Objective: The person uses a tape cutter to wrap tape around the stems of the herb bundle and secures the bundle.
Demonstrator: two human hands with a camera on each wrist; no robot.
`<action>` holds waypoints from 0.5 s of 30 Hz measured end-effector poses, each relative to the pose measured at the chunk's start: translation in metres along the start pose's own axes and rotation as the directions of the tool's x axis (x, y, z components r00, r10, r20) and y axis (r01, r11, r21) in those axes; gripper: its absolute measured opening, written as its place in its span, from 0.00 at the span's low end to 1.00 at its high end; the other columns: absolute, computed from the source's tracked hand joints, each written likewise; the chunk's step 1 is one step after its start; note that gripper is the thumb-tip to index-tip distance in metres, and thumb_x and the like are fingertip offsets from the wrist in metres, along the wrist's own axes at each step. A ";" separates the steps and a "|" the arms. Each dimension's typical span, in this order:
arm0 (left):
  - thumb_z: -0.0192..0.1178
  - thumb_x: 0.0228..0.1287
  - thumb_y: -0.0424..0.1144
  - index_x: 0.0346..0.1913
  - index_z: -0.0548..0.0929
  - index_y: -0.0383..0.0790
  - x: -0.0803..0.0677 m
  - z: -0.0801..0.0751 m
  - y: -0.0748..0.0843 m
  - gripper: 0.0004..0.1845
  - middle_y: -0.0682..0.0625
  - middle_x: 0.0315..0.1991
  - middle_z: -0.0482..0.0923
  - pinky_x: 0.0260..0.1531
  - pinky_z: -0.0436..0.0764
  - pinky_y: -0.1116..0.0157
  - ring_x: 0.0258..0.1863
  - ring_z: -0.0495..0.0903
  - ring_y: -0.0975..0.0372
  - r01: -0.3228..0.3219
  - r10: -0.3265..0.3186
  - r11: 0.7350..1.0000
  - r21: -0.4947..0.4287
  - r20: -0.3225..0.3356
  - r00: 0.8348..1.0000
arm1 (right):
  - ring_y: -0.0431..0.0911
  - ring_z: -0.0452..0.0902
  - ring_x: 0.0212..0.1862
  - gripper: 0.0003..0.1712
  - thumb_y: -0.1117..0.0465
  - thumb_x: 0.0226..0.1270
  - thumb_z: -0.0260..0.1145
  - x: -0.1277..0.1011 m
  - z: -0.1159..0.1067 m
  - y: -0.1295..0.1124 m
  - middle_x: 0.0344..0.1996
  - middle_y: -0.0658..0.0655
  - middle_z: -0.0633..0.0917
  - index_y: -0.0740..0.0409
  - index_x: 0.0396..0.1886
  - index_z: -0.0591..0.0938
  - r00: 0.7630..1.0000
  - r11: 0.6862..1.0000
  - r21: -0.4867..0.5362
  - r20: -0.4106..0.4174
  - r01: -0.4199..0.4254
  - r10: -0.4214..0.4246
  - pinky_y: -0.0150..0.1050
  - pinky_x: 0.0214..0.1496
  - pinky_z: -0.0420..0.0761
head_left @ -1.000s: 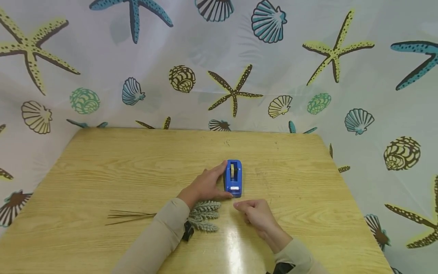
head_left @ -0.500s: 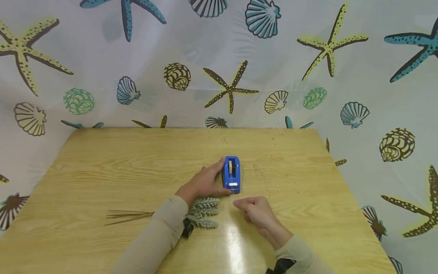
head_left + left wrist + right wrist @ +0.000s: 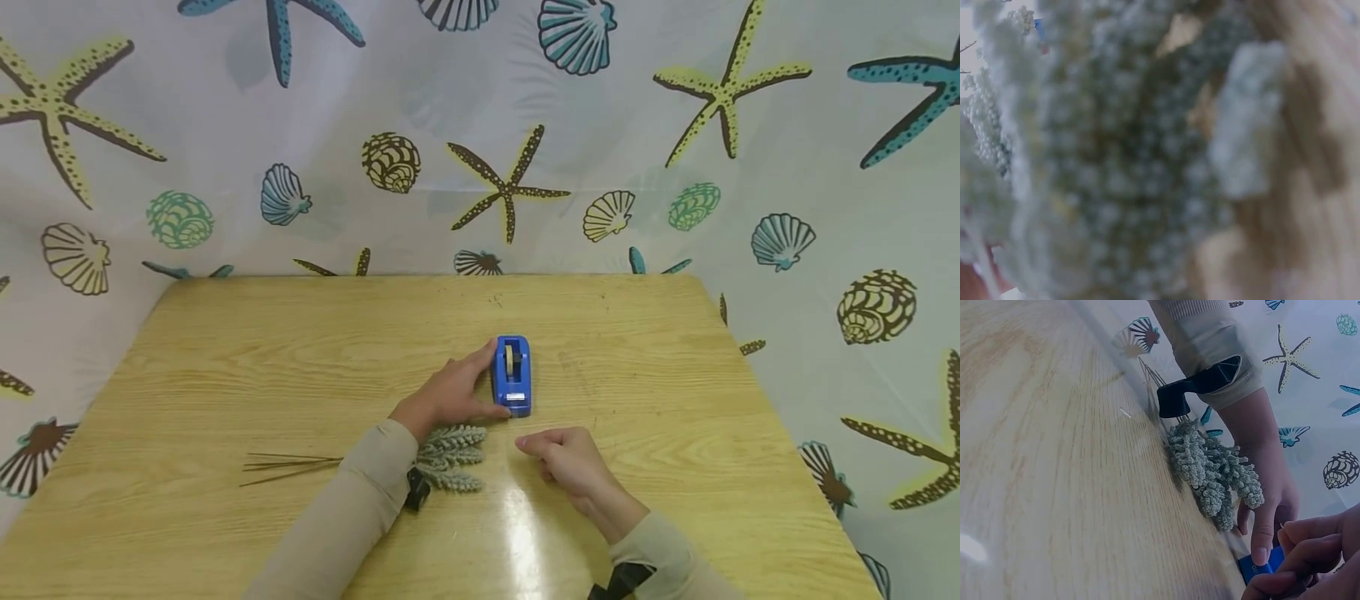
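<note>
Little has moved since the earlier frame: the right hand (image 3: 567, 461) sits slightly lower, fingers curled, pinching something too small to tell. From the head, the left hand (image 3: 450, 393) grips the blue tape dispenser (image 3: 512, 376) mid-table. The left wrist view is blurred by the grey-green sprig (image 3: 1116, 175). The right wrist view cuts the dispenser (image 3: 1260, 567) at the edge.

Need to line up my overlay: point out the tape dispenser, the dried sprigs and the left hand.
tape dispenser (image 3: 512, 377), head view, on its blue top by the roll.
dried sprigs (image 3: 453, 457), head view, on the pale fuzzy heads.
left hand (image 3: 448, 393), head view, on its back.
</note>
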State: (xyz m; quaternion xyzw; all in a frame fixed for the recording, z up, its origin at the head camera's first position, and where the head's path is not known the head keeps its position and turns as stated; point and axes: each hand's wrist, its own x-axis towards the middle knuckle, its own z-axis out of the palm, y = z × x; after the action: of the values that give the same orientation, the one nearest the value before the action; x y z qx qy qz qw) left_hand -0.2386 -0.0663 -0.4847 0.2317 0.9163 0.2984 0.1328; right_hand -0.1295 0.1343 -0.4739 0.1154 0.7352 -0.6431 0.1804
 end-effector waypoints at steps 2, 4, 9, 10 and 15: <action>0.73 0.51 0.64 0.81 0.42 0.45 0.000 -0.001 0.000 0.65 0.50 0.81 0.46 0.76 0.46 0.43 0.79 0.51 0.54 0.000 0.000 1.000 0.002 0.001 1.000 | 0.39 0.60 0.19 0.17 0.59 0.63 0.71 -0.001 0.000 0.000 0.12 0.44 0.66 0.74 0.37 0.87 1.000 1.000 0.007 0.007 0.004 -0.004 0.32 0.24 0.62; 0.72 0.51 0.64 0.81 0.42 0.45 0.001 -0.002 0.000 0.65 0.50 0.81 0.46 0.76 0.46 0.43 0.79 0.51 0.54 0.002 -0.002 1.000 0.003 0.003 1.000 | 0.39 0.59 0.18 0.17 0.60 0.63 0.71 -0.002 0.000 0.000 0.11 0.44 0.65 0.74 0.39 0.87 1.000 1.000 0.016 0.016 0.006 -0.006 0.31 0.23 0.61; 0.72 0.51 0.64 0.81 0.41 0.47 0.002 -0.001 -0.001 0.65 0.51 0.81 0.46 0.76 0.47 0.44 0.79 0.51 0.54 -0.001 0.001 1.000 -0.001 0.010 1.000 | 0.38 0.56 0.18 0.16 0.61 0.64 0.70 -0.003 -0.001 0.002 0.11 0.44 0.63 0.73 0.42 0.87 1.000 0.999 0.032 0.029 0.007 -0.008 0.31 0.22 0.59; 0.72 0.51 0.65 0.81 0.41 0.47 0.002 -0.001 -0.001 0.64 0.51 0.81 0.46 0.76 0.47 0.44 0.79 0.51 0.54 0.000 0.000 1.000 -0.004 0.010 1.000 | 0.38 0.56 0.18 0.16 0.61 0.64 0.70 -0.002 -0.001 0.003 0.11 0.44 0.63 0.73 0.42 0.87 1.000 0.999 0.031 0.029 0.008 -0.009 0.31 0.22 0.59; 0.71 0.51 0.66 0.81 0.41 0.48 0.002 0.001 -0.003 0.64 0.52 0.81 0.46 0.77 0.47 0.45 0.79 0.50 0.55 0.008 -0.007 1.000 -0.022 0.008 1.000 | 0.38 0.55 0.18 0.15 0.61 0.64 0.70 -0.003 -0.003 0.005 0.11 0.44 0.63 0.72 0.41 0.87 0.999 1.000 0.025 0.036 0.001 -0.002 0.31 0.23 0.60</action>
State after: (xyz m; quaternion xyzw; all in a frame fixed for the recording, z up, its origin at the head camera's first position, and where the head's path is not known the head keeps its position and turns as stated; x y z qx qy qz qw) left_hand -0.2410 -0.0667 -0.4879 0.2280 0.9132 0.3072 0.1404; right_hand -0.1254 0.1385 -0.4766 0.1053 0.7239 -0.6544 0.1917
